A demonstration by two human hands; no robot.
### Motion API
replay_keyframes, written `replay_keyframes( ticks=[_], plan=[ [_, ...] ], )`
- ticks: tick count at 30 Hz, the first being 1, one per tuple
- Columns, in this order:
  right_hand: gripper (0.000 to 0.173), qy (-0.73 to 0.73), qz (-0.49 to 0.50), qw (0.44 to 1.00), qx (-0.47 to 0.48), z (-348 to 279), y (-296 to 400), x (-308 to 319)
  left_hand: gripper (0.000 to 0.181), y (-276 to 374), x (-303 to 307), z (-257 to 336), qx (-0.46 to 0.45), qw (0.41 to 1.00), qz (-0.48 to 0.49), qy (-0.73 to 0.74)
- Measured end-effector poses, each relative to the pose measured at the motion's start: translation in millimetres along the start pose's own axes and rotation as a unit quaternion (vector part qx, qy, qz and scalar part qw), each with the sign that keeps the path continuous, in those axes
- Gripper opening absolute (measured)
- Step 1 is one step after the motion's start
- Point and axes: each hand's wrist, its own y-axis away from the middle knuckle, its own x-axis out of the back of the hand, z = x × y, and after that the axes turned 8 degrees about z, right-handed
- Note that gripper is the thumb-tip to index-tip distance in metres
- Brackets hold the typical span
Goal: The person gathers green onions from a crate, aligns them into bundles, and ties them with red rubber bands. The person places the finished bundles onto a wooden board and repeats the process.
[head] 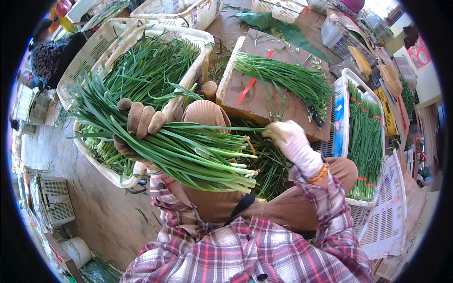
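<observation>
My left hand, in a soiled brown glove, is closed around a thick bunch of garlic chives, pale stem ends to the right. My right hand, in a white glove, pinches the end of a single green stalk that stretches out from the bunch. Ahead, another pile of chives lies on a brown board with two red ties and a black-handled knife. Loose chives fill a white plastic crate at the upper left. Dark loose leaves lie below my right hand.
At right, a crate holds chives bundled with red ties. A lower-left crate holds more greens. A person sits at the far left. Empty crates and a white bucket stand on the floor.
</observation>
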Motion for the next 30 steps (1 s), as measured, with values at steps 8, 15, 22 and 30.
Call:
replay_keyframes(
  ticks=[8,15,22,30],
  plan=[
    [0.035,-0.224,-0.052,0.973,-0.015,-0.1,4.5,20.6,0.055,-7.0,0.1,-8.1,0.05,0.997,-0.059,0.022],
    [0.028,-0.525,-0.217,0.82,-0.074,-66.4,-44.8,-15.8,0.056,-5.4,0.2,-19.3,0.05,0.997,-0.065,-0.004],
    [0.03,-0.663,-0.054,0.729,-0.158,-70.8,-24.7,-36.2,0.052,-3.8,6.9,-27.3,0.016,0.997,-0.069,-0.004],
    [0.03,-0.841,0.017,0.495,-0.217,-54.8,18.0,-15.8,0.032,-8.7,13.3,-13.5,0.033,0.995,-0.074,0.05]
  ],
)
